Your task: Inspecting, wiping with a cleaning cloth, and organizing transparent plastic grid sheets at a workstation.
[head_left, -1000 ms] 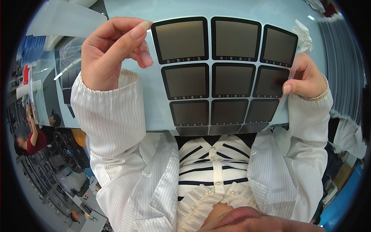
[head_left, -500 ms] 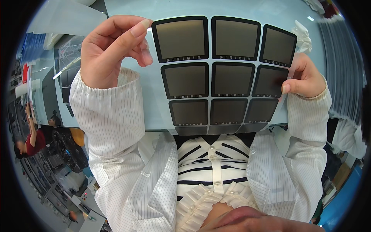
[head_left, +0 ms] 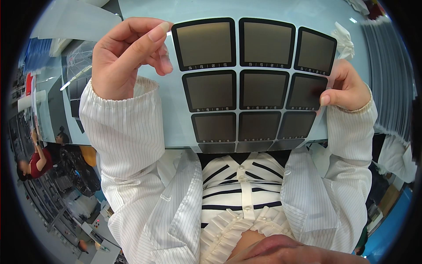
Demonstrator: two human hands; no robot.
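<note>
A clear sheet (head_left: 238, 69) printed with rows of dark, black-bordered panels hangs tilted between my hands above the pale table. At its upper left corner, my left hand (head_left: 127, 57) pinches the edge between thumb and index finger, the other fingers curled. On the right edge, beside the middle row, my right hand (head_left: 347, 86) holds the sheet with the thumb in front; its other fingers are partly hidden behind. A small row of narrow symbols runs along the bottom of each panel. The sheet's lowest row reaches down near my chest and appears foreshortened.
On the right stands a tall stack of thin translucent sheets (head_left: 391, 77), next to a crumpled white cloth (head_left: 343, 39). More dark panels (head_left: 75, 99) lie at the table's left, near a thin white stick (head_left: 75, 78). A co-worker in a red top (head_left: 39, 163) is at far left.
The sheet has shifted very slightly up and left. Both hands keep their holds. At far left, the co-worker has moved a little.
</note>
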